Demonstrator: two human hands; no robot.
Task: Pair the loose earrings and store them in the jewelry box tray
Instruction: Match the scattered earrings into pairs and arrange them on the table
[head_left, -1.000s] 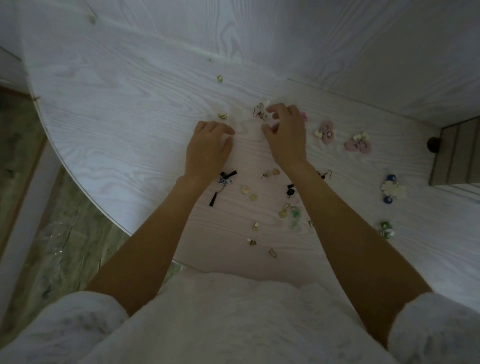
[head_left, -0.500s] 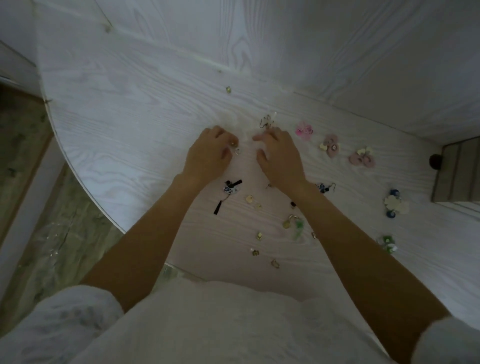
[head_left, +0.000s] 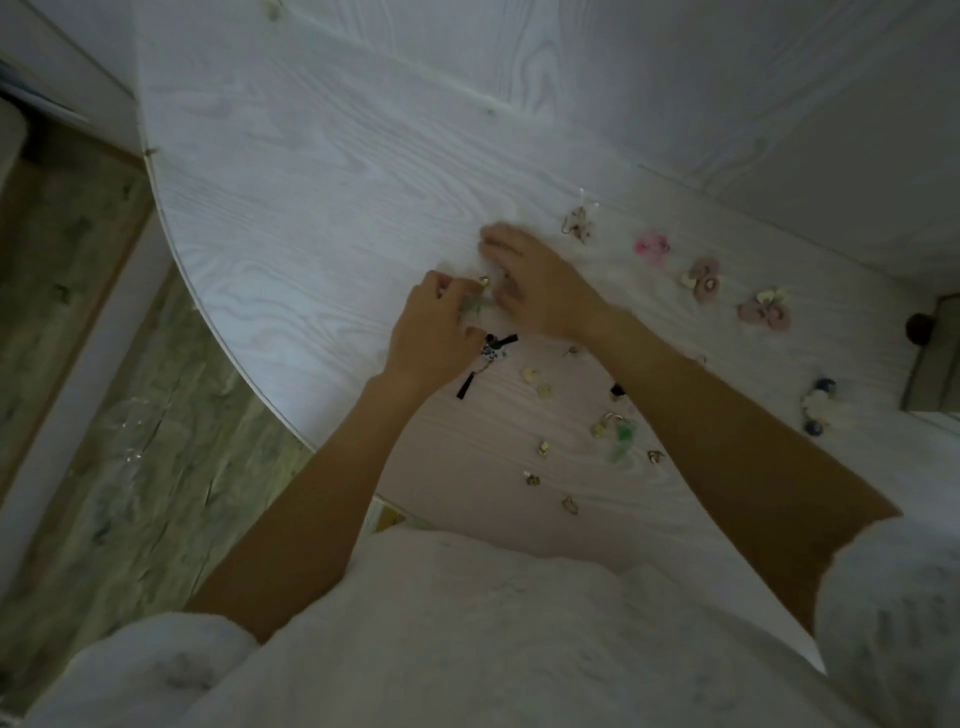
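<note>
Loose earrings lie scattered over the white wood-grain table (head_left: 322, 218). My left hand (head_left: 436, 332) is curled, its fingertips pinching a small gold earring (head_left: 484, 281). My right hand (head_left: 540, 286) hovers just right of it, blurred, with its fingers spread and its thumb close to the earring. A black tassel earring (head_left: 488, 364) lies under my left wrist. Beyond my right hand are a silver dangly earring (head_left: 576, 226), a pink pair (head_left: 652, 247) and two mauve pairs (head_left: 704, 278) (head_left: 763, 309). The jewelry box (head_left: 935, 358) shows at the right edge.
Small gold studs (head_left: 543, 447), cream discs (head_left: 535, 382) and a green earring (head_left: 621, 434) lie between my forearms. A white flower earring with blue beads (head_left: 821, 408) sits near the box, by a dark knob (head_left: 919, 327). The table's curved edge drops to the floor (head_left: 104, 415) on the left.
Both hands drew back from the silver dangly earring toward me and came together. My left fingertips now hold the small gold earring. The view swung left.
</note>
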